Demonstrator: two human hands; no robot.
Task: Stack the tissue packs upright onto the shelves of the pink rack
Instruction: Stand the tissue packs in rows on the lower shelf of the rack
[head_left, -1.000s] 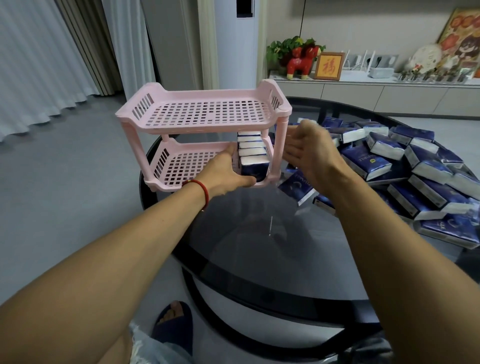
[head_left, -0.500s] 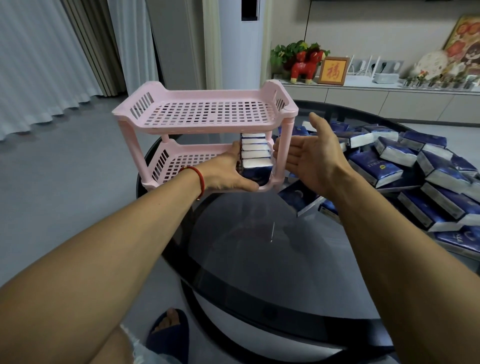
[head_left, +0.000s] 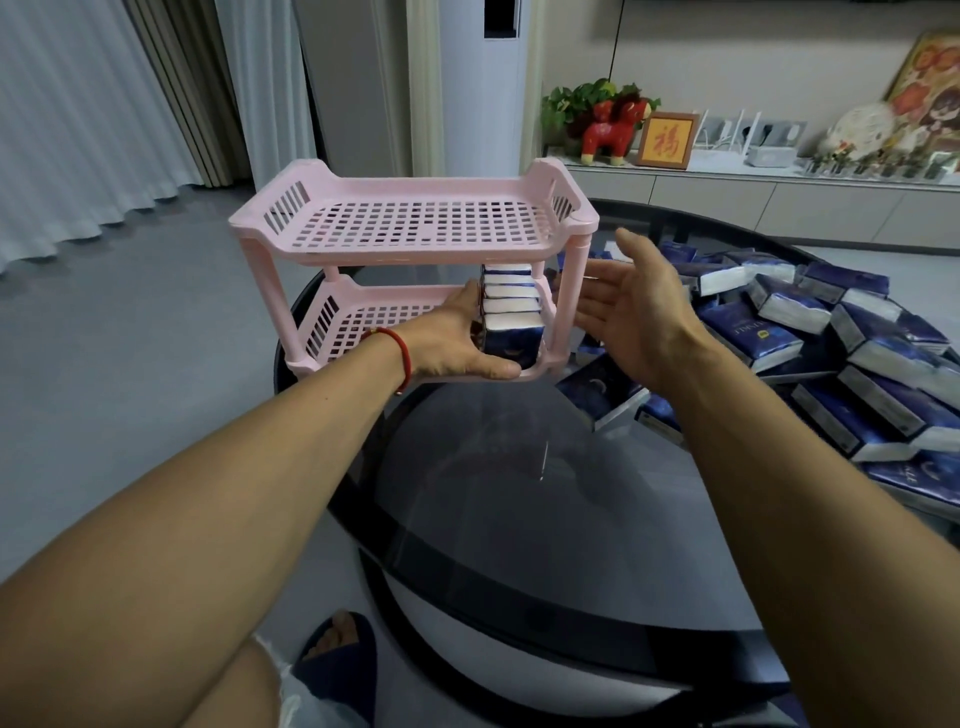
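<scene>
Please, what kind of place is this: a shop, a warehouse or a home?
Most likely a home, probably a living room. Long curtains hang at the left, a low sideboard along the wall carries a potted plant and a framed picture, and the work is done on a round glass table.

A round, dark glass table (head_left: 519, 499) with a black rim carries everything here. The pink rack (head_left: 415, 228) stands at its far left edge, and a row of blue-and-white tissue packs (head_left: 511, 317) stands upright at the right end of the rack's lower shelf, while the top shelf holds nothing. Many more loose tissue packs (head_left: 857, 364) lie flat in an untidy heap along the table's right side, reaching from the far edge toward the near right edge, a few lying just beside the rack's right legs.
</scene>
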